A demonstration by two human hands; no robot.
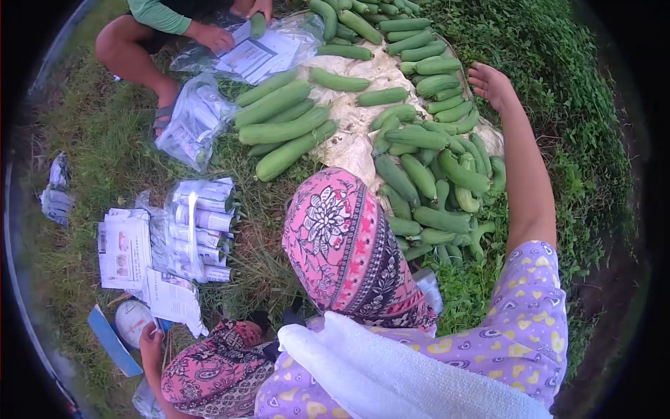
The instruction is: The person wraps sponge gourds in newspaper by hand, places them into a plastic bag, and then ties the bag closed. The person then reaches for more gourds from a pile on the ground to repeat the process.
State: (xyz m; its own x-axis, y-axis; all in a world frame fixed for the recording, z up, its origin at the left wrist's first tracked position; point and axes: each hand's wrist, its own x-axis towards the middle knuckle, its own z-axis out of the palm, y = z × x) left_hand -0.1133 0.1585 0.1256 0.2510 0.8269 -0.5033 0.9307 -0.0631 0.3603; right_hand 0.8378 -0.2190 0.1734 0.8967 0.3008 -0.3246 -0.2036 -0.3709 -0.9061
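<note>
My right hand point(491, 84) reaches out at the end of a lilac patterned sleeve, fingers apart and holding nothing, over the far right edge of a heap of long green gourds point(419, 140). The gourds lie on a pale sheet point(352, 143) spread on the grass. My left hand point(149, 342) is low at the bottom left, next to a white round object point(131, 320) and a blue flat piece point(112, 342); its fingers are too small to read. A pink patterned cloth point(342, 244) over my knee fills the middle.
Another person crouches at the top left, a hand point(213, 36) on a plastic bag of printed sheets point(255, 52). Bundles of rolled paper in plastic point(202, 227), another bag point(192, 122) and loose newspaper point(124, 251) lie on the grass. Dense weeds point(558, 70) border the right.
</note>
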